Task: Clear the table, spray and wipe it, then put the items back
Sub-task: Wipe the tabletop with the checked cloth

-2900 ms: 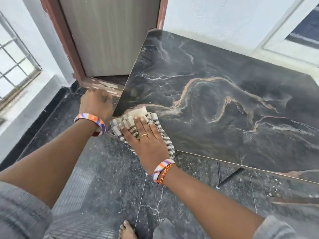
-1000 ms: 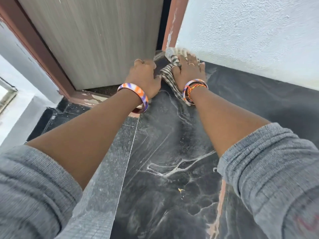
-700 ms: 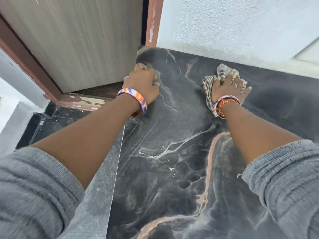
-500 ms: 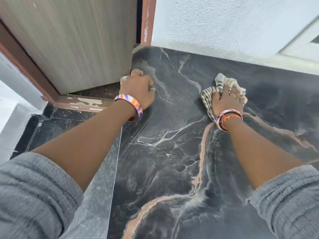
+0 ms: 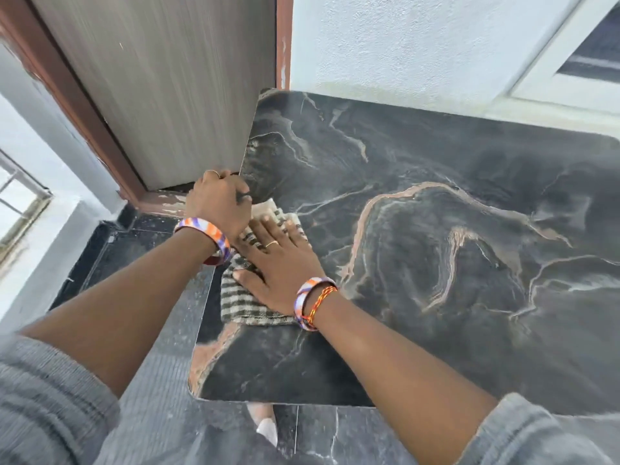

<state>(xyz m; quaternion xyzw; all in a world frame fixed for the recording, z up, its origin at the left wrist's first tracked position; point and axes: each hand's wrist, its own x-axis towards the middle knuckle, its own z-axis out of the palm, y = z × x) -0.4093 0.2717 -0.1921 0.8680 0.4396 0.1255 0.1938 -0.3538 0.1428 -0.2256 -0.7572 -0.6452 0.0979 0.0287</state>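
The table (image 5: 453,236) has a dark marble-patterned top with pale and orange veins, and nothing stands on it. A striped grey and cream cloth (image 5: 241,303) lies near the table's left edge. My right hand (image 5: 278,263) presses flat on the cloth, fingers spread toward the far left. My left hand (image 5: 218,203) grips the table's left edge just beyond the cloth, its fingers curled over the rim. Both wrists wear striped bangles.
A grey wood-grain door (image 5: 161,78) in a brown frame stands close to the table's far-left corner. A white textured wall (image 5: 402,45) runs behind the table. Dark tiled floor (image 5: 141,256) lies to the left. A window (image 5: 20,203) is at the far left.
My right hand has dragged the cloth from the far middle of the table back to the left edge, beside my left hand. My left hand has slid nearer along the left edge.
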